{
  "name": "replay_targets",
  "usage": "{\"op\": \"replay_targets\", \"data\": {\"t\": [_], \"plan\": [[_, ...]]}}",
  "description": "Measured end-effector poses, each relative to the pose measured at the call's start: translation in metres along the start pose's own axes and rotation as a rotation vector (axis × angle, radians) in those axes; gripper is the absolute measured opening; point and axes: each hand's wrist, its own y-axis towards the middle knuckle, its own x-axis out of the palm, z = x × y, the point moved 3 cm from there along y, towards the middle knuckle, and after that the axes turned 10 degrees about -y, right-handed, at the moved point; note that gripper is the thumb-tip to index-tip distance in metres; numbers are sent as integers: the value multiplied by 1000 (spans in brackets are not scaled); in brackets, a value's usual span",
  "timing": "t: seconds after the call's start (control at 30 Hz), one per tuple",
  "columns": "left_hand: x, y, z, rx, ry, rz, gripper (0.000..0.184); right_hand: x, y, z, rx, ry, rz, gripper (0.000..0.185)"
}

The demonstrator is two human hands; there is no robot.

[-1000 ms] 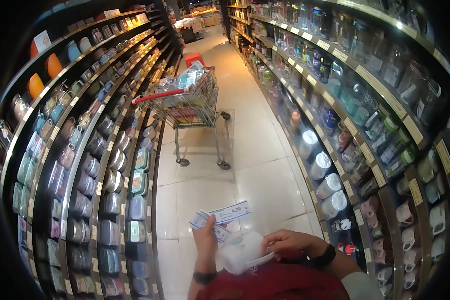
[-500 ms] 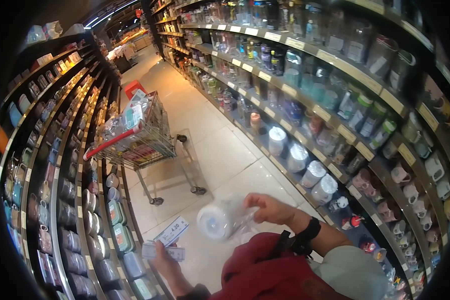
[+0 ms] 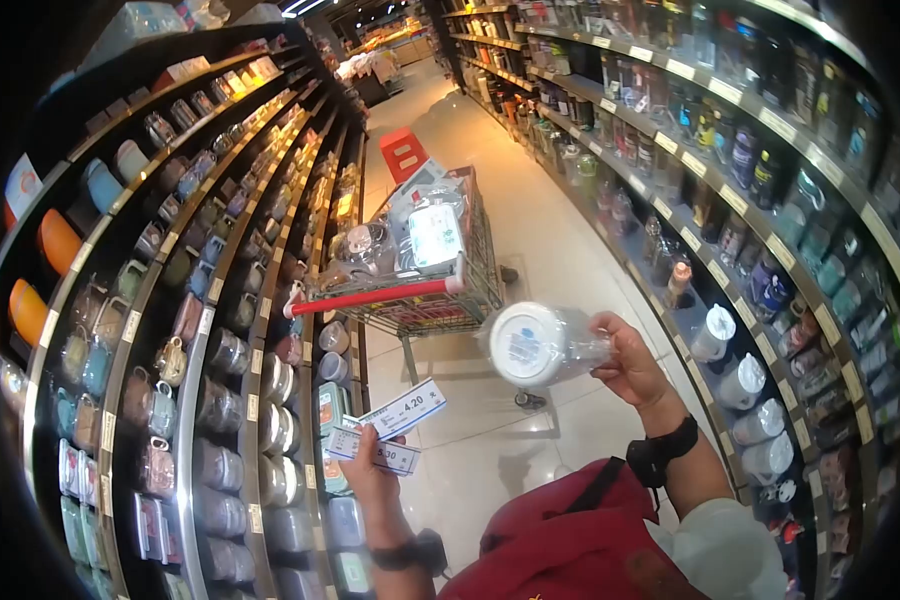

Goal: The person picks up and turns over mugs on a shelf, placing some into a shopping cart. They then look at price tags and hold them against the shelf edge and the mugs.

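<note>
My left hand [image 3: 375,468] is closed on two paper price labels, fanned apart. The upper price label [image 3: 402,412] reads 4.20 and the lower price label [image 3: 390,456] reads 5.30. My right hand [image 3: 628,362] grips the side of a white round container [image 3: 526,345] in clear plastic wrap. One flat round end of it, with a bluish print, faces me; whether that is its lid or base I cannot tell. The container is held up in front of the shopping cart [image 3: 400,298], which has a red handle.
Plastic-wrapped goods [image 3: 436,234] lie in the cart, and a red stool [image 3: 403,152] is behind it. On the left, shelves [image 3: 198,400] hold mugs and food boxes. Bottles and white wrapped containers [image 3: 742,380] line the right shelves. Tiled floor [image 3: 475,450] runs between.
My view has turned left, so the cart appears further right. My right hand has raised the wrapped container, and its blurred end is now sharp. The labels stay in my left hand.
</note>
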Motion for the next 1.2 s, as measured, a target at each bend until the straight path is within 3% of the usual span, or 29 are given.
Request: {"op": "replay_targets", "data": {"t": [0.17,0.6,0.67,0.9,0.97,1.2], "plan": [[-8,77,-12,-65,-33,-10,19,19,85,14,-71,-22,-90,49],[5,295,-57,-290,-77,-282,19,69,224,58,-185,95,157,55],[6,309,-68,-342,-42,-309,20,70,231,59,-248,15,33,56],[-1,328,-98,-486,-51,-187,22,67,253,50,-322,-166,168,59],[-6,330,-105,-496,-63,-180,23,54,267,50,-259,-51,38,57],[-5,330,-107,-422,2,-189,29,42,304,10,-340,11,-90,53]]}}
